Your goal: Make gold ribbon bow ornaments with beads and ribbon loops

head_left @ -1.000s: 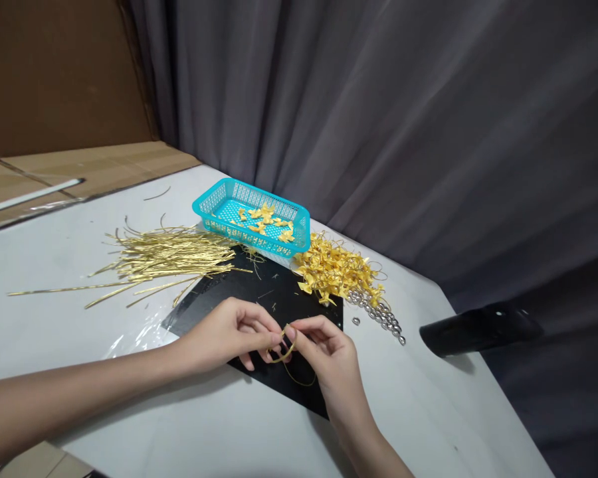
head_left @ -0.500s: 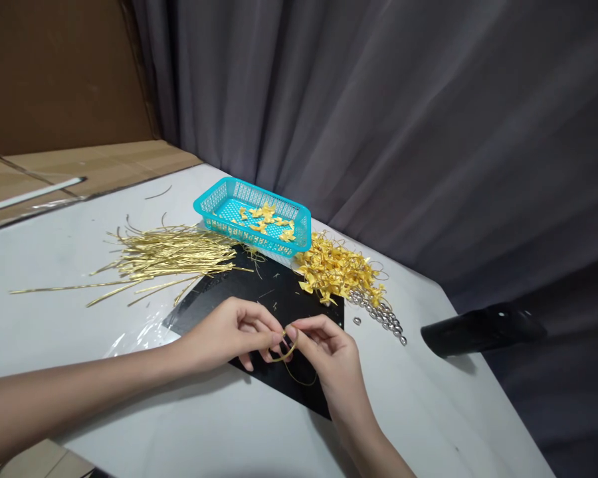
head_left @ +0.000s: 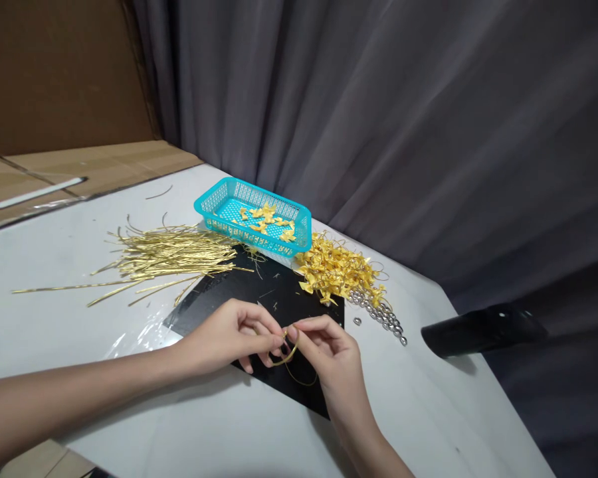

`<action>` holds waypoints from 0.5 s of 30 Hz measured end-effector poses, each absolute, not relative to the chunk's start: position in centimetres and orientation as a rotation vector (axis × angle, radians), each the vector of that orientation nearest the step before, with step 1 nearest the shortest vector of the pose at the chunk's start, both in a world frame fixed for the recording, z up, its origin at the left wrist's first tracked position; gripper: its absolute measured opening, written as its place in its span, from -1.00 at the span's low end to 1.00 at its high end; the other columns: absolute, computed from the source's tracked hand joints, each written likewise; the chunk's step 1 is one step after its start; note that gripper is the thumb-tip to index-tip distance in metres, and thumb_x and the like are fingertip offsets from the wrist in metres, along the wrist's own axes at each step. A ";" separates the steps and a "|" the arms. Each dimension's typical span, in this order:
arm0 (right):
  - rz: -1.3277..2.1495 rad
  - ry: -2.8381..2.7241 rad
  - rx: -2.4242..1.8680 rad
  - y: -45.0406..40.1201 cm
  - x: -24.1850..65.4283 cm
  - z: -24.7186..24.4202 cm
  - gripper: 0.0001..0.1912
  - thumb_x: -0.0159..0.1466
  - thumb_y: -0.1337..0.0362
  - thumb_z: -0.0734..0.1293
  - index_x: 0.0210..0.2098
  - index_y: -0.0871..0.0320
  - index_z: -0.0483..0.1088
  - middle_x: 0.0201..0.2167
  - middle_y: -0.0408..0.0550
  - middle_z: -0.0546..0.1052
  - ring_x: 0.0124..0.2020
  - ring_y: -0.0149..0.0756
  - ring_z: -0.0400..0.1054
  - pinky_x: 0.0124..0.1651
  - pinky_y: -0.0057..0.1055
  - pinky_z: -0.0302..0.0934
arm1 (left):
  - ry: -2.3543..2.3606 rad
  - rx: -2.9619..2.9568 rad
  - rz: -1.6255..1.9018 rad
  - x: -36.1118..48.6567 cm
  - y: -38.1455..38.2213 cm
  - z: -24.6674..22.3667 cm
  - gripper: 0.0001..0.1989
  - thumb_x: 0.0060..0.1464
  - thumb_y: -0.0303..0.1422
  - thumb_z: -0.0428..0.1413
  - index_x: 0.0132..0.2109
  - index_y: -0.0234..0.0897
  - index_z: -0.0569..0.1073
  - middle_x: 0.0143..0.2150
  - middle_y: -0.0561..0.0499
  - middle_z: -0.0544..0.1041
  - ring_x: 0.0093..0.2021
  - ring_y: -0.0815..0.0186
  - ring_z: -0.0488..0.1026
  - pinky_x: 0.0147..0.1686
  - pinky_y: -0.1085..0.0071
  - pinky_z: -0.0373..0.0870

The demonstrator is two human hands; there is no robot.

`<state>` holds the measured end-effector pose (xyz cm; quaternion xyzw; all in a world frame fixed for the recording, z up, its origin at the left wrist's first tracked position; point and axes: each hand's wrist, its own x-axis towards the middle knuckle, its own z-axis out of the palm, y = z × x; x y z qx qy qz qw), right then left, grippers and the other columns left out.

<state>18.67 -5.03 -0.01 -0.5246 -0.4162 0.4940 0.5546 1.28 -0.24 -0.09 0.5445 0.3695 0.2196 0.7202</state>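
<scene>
Over a black mat (head_left: pixel 229 299), my left hand (head_left: pixel 244 335) and my right hand (head_left: pixel 329 345) meet fingertip to fingertip. Both pinch a thin gold cord (head_left: pixel 292 354), which curves into a loop beneath the fingers, with a thinner strand hanging lower by the right palm. The exact point where the cord is gripped is partly hidden by thumbs and forefingers. Beyond the left hand lies a bundle of gold cords (head_left: pixel 174 253). A heap of yellow bows with cord loops (head_left: pixel 336 265) sits beyond the right hand, beside several shiny silver beads (head_left: pixel 379 312).
A turquoise basket (head_left: pixel 303 232) holding some yellow bows stands at the mat's far edge. To the right is a black cylindrical object (head_left: pixel 478 330). Clear plastic (head_left: pixel 137 338) lies left of the mat. A grey curtain (head_left: pixel 379 113) hangs behind the white table (head_left: pixel 418 411).
Both hands stay nearly in place, still pinching the cord loop, with only slight finger movement. Nothing else has visibly moved.
</scene>
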 end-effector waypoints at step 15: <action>0.998 -1.378 -1.199 -5.4 19.0 1.0 -0.96 0.18 0.34 0.42 -0.41 0.13 0.48 -0.40 -0.09 0.52 -0.33 -0.35 0.46 -0.27 -0.49 0.38 | 0.844 1.521 0.634 1.0 -0.8 0.2 -0.86 0.07 -0.33 0.17 -0.35 -0.33 0.53 -0.46 0.04 0.57 -0.45 0.39 0.49 -0.50 0.60 0.36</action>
